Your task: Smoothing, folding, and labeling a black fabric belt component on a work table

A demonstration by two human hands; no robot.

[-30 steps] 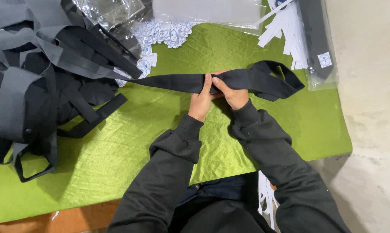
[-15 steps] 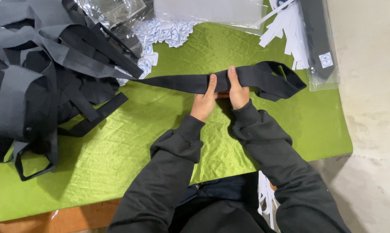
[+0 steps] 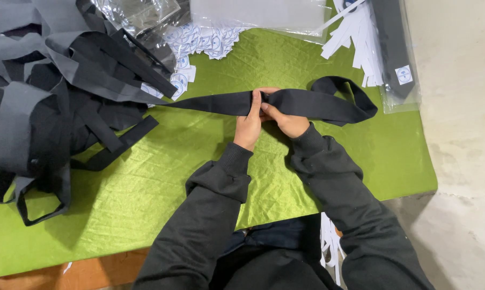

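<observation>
across the middle of the green cloth (image 3: 162,177) lies a long black tie (image 3: 215,102), pinched at one spot by both hands. left hand (image 3: 249,122) closed on the strip from the near side, fingers curled over its upper edge; right hand (image 3: 285,118) clamped just beside it, knuckles touching the left, thumb tucked under the fabric. off to the right, curls into a flat loop (image 3: 342,96); off to the left, runs out toward the heap of dark ties (image 3: 49,102) and seems to end at its edge. beyond the hands, round white tags (image 3: 199,43) scattered near clear plastic bags (image 3: 258,13), with white paper strips (image 3: 355,37) and a bagged tie (image 3: 395,48) at the far right corner.

judged from the grip, a fold or crease being set at the pinch point. best done with both edges of the strip lined up before pressing, fabric kept flat on the cloth, no twist let in between the hands. worth keeping light tension toward the loop so the fold lands square, and keeping the long left end clear of the heap to avoid a snag.
</observation>
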